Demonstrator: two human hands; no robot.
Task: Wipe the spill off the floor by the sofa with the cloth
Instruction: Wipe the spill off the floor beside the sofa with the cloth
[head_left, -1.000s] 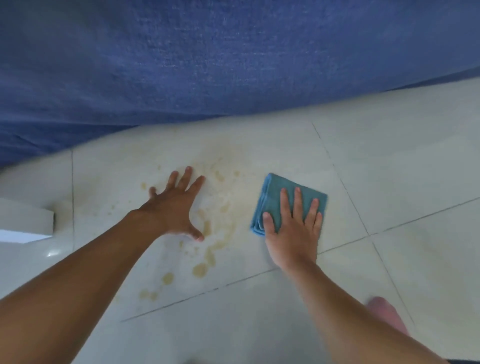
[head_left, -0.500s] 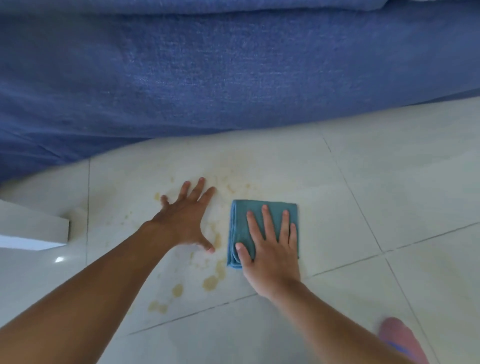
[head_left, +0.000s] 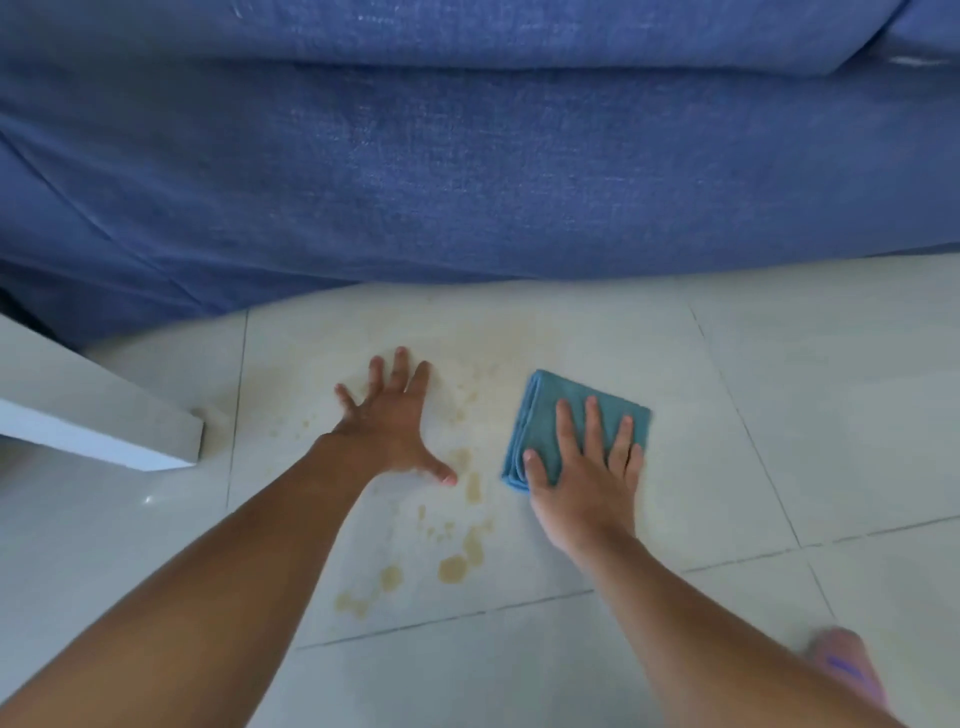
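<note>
- Floor (head_left: 779, 395) of pale glossy tiles, seen from above, with a blue sofa (head_left: 467, 156) across the top of the view.
- Spill (head_left: 457, 564): tan drops and a faint smear on the tile in front of the sofa, between the two hands and nearer the viewer.
- Cloth (head_left: 540, 415), blue and folded into a square, lies flat on the tile just right of the spill.
- Right hand (head_left: 584, 478) presses flat on the cloth, fingers spread, gripping nothing.
- Left hand (head_left: 392, 421) is empty, palm down on the tile, fingers splayed among the drops.
- Judged progress: wiping is under way but far from done; the larger drops near the viewer look untouched.
</note>
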